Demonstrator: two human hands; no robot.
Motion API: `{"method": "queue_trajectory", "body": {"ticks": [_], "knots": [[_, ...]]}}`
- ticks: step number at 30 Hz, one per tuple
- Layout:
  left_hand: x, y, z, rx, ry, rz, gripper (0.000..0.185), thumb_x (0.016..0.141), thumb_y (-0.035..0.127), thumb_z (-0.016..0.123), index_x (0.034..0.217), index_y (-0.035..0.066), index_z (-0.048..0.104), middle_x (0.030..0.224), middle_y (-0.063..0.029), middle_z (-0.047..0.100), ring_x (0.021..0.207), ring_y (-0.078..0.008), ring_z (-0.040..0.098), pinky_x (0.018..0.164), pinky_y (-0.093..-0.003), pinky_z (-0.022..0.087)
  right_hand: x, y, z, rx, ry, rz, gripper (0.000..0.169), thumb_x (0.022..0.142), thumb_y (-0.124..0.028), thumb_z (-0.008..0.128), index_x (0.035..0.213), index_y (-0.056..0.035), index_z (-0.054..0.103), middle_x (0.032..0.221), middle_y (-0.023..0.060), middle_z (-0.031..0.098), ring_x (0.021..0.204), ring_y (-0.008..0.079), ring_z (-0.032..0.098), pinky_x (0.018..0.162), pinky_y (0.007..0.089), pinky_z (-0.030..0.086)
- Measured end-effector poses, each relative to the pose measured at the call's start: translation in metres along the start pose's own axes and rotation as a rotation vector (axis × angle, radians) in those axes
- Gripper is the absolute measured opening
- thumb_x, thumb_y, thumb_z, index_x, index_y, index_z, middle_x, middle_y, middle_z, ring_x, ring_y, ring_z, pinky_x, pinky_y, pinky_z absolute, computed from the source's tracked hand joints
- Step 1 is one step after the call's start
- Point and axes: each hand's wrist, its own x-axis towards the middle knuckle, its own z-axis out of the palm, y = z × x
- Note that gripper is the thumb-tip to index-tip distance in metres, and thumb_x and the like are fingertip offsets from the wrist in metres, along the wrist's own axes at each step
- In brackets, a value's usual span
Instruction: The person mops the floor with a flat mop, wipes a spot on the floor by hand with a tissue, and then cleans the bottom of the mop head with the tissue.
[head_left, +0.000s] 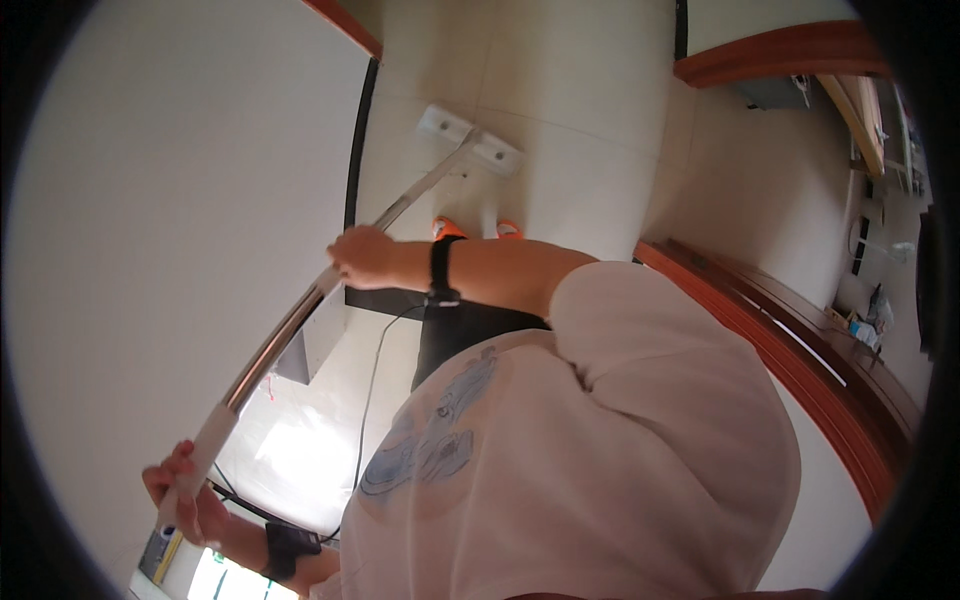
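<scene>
Both my hands hold the pole of a flat mop, which slants from the lower left up to the floor ahead. My left hand wraps the white grip sleeve near the pole's top end. Farther down, my right hand is closed around the shaft. The mop's white rectangular head lies on the pale tiled floor, in front of my feet in orange footwear.
A white wall with dark skirting runs along the left, close to the pole. Reddish-brown door frames stand on the right, with a room beyond. A thin black cable hangs between my wrist straps.
</scene>
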Motion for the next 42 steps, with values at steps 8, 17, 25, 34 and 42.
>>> {"method": "queue_trajectory", "body": {"ticks": [8, 17, 25, 34, 42], "knots": [[0.054, -0.061, 0.193, -0.533, -0.281, 0.143, 0.044, 0.078, 0.021, 0.07, 0.115, 0.01, 0.05, 0.112, -0.0171, 0.062, 0.112, -0.0356, 0.056, 0.105, -0.0562, 0.029, -0.133, 0.174, -0.078, -0.166, 0.606, 0.154, 0.015, 0.069, -0.004, 0.057, 0.084, -0.0053, 0.054, 0.084, 0.0154, 0.059, 0.084, 0.0353, 0.056, 0.075, 0.0462, 0.044], [0.083, -0.064, 0.338, -0.544, -0.478, -0.083, 0.013, 0.083, 0.013, 0.066, 0.088, 0.002, 0.061, 0.099, -0.0081, 0.064, 0.095, -0.0142, 0.058, 0.08, -0.0252, 0.045, -0.219, 0.281, -0.119, -0.258, 0.565, 0.747, 0.018, 0.079, -0.016, 0.058, 0.091, -0.0023, 0.06, 0.09, 0.0198, 0.064, 0.093, 0.0364, 0.06, 0.081, 0.0435, 0.048], [-0.002, -0.124, 0.18, -0.397, -0.305, 0.007, 0.003, 0.084, 0.005, 0.06, 0.083, 0.002, 0.06, 0.091, -0.0098, 0.062, 0.096, -0.0221, 0.059, 0.081, -0.0316, 0.045, -0.139, 0.191, 0.011, -0.433, 0.279, 0.599, 0.021, 0.08, -0.018, 0.055, 0.095, -0.0043, 0.059, 0.096, 0.0163, 0.06, 0.099, 0.0334, 0.054, 0.083, 0.0444, 0.046], [-0.176, -0.164, -0.037, -0.245, 0.016, 0.015, 0.01, 0.083, 0.009, 0.06, 0.084, 0.0, 0.059, 0.089, -0.0117, 0.063, 0.097, -0.0273, 0.059, 0.09, -0.0402, 0.042, -0.051, -0.009, 0.203, -0.6, -0.049, 0.149, 0.019, 0.079, -0.018, 0.052, 0.089, -0.0045, 0.06, 0.087, 0.0109, 0.062, 0.092, 0.0277, 0.056, 0.08, 0.0423, 0.043], [-0.318, -0.122, -0.195, 0.102, 0.31, -0.049, 0.016, 0.085, 0.015, 0.052, 0.078, 0.001, 0.057, 0.08, -0.0129, 0.062, 0.083, -0.0259, 0.062, 0.087, -0.0436, 0.044, -0.047, -0.219, 0.338, -0.354, -0.345, -0.142, 0.024, 0.08, -0.024, 0.052, 0.094, -0.0054, 0.061, 0.094, 0.0147, 0.061, 0.093, 0.0333, 0.056, 0.08, 0.0445, 0.045]]}}
